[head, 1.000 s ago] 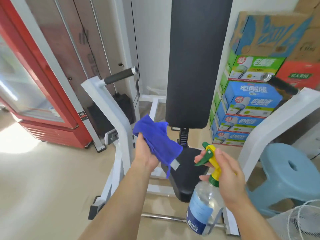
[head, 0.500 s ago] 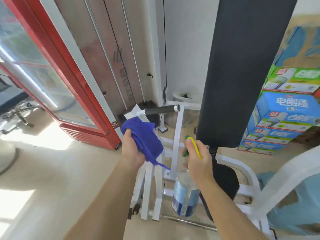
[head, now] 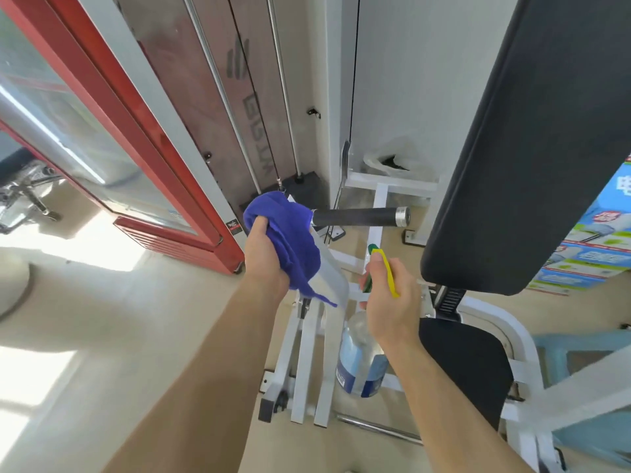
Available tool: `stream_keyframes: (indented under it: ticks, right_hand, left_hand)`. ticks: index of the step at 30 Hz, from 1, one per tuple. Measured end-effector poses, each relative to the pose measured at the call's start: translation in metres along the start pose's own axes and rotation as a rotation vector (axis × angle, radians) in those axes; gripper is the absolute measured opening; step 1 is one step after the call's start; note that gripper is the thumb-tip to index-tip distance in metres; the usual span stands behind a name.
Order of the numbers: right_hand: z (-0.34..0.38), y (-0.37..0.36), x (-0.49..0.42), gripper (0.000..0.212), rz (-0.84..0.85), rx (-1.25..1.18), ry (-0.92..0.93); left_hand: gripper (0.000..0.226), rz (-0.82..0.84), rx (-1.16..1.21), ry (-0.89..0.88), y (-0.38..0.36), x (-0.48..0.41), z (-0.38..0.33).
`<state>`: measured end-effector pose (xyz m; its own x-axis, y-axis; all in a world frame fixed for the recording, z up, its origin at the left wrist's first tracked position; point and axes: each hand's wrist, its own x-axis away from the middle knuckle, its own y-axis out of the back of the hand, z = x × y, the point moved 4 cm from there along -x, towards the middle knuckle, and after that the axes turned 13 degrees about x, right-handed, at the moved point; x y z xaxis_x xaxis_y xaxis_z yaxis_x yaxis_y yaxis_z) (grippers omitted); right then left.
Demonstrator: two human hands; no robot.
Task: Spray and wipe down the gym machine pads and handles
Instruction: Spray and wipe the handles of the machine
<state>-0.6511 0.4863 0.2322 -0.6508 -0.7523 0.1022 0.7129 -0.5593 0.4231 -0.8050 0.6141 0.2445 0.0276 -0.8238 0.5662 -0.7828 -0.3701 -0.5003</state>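
Observation:
My left hand (head: 264, 259) grips a bunched blue cloth (head: 286, 233) pressed against the white machine arm, right at the inner end of the black handle grip (head: 355, 216). My right hand (head: 389, 302) holds a clear spray bottle (head: 360, 360) with a yellow and green trigger head, nozzle pointing up toward the handle grip from just below it. The tall black back pad (head: 532, 148) rises at the right, and the black seat pad (head: 467, 367) lies below it.
A red glass-door fridge (head: 112, 138) stands at the left. The white machine frame (head: 307, 370) runs down to the floor between my arms. Stacked printed boxes (head: 594, 247) and a light blue stool (head: 580, 356) sit at the right. A bagged bin (head: 396, 162) is behind.
I have stepped closer and turned left toward the left handle. The cloth hand rose onto the arm beside the grip, and the spray bottle came up under the grip.

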Motion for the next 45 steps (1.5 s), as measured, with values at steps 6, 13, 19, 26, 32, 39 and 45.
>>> stream_keyframes:
  ticks: [6, 13, 19, 26, 32, 39, 45]
  right_hand:
    - [-0.014, 0.018, 0.003, 0.046, 0.074, -0.093, 0.022]
    - [-0.041, 0.06, 0.01, 0.042, 0.083, -0.19, -0.037]
    - [-0.04, 0.065, -0.004, 0.037, 0.1, -0.141, 0.004]
    - [-0.038, 0.05, -0.02, 0.042, 0.099, -0.185, -0.002]
    - [-0.042, 0.051, -0.015, 0.04, 0.03, -0.155, 0.0]
    - [-0.036, 0.047, 0.003, 0.034, -0.055, -0.17, -0.035]
    - [-0.033, 0.041, 0.007, 0.038, -0.104, -0.141, -0.048]
  left_hand:
    - [0.011, 0.058, -0.439, -0.467, -0.035, -0.008, 0.0]
    - [0.015, 0.555, -1.317, -0.903, -0.117, 0.005, 0.069]
    - [0.018, 0.904, -1.561, -0.875, -0.147, 0.012, 0.077]
    - [0.041, 0.709, -1.714, 0.054, -0.164, -0.049, 0.059]
    - [0.032, 0.702, -1.759, -0.464, -0.132, -0.066, 0.041]
    - [0.052, 0.862, -1.408, -1.162, -0.078, -0.02, 0.083]
    - [0.051, 1.318, -1.784, -1.125, -0.132, -0.029, 0.063]
